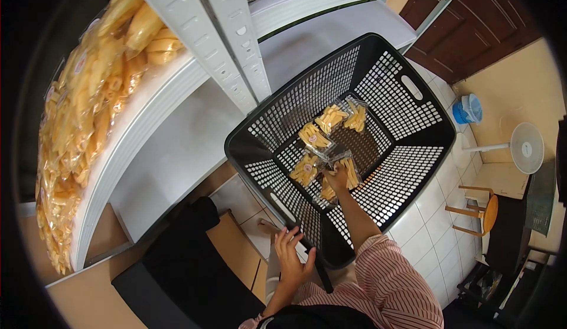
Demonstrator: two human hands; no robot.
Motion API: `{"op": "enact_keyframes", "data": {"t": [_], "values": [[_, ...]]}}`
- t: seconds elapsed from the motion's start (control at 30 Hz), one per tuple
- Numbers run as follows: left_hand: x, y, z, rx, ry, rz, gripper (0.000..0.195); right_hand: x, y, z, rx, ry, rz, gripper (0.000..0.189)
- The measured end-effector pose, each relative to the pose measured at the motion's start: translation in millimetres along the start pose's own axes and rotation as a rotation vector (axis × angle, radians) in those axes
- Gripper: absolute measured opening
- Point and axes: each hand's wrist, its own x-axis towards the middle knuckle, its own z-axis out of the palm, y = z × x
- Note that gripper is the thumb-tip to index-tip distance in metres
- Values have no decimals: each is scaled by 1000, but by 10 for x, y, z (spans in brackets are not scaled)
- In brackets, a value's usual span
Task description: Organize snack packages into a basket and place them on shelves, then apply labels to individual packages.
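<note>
A large black plastic laundry-style basket [405, 103] with latticed walls stands tilted in view before me. Several clear packets of yellow stick-shaped snacks lie on its floor, among them a labelled packet [312, 137] and another labelled packet [305, 169]. My right hand [337, 176] reaches down inside the basket, its fingers on a clear snack packet [351, 173] at the near side. Part of that packet is hidden by the hand. My left hand [292, 256] is at the near rim by the handle slot, fingers spread, holding nothing.
White metal shelving [221, 32] rises at the left and back, with a heap of bagged yellow snacks [97, 94] on its upper shelf. A black-covered item [177, 258] lies lower left. At the right are a blue bin [462, 111], a white fan [526, 147] and a wooden stool [489, 215].
</note>
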Motion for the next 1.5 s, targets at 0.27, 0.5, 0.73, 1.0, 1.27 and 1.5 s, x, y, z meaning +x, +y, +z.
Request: {"op": "enact_keyframes", "data": {"t": [0.27,0.5,0.73,1.0,1.27,1.5], "values": [[-14,-1,227,106,-42,-122,45,284,-293,204,-385,155,-358,66],[8,-5,306,123,-20,-162,44,496,-22,291,416,-196,-349,35],[-5,-59,341,151,-39,-154,41,954,-63,511,1031,-15,95,41],[103,0,192,191,-42,-106,46,495,-688,-52,771,94,-287,21],[1167,274,-678,-199,196,95,47,-960,-2154,-1892,153,-792,-786,32],[1466,896,-1366,-730,-437,16,50,-2242,-3114,-2095,-165,-1006,-1319,27]]}}
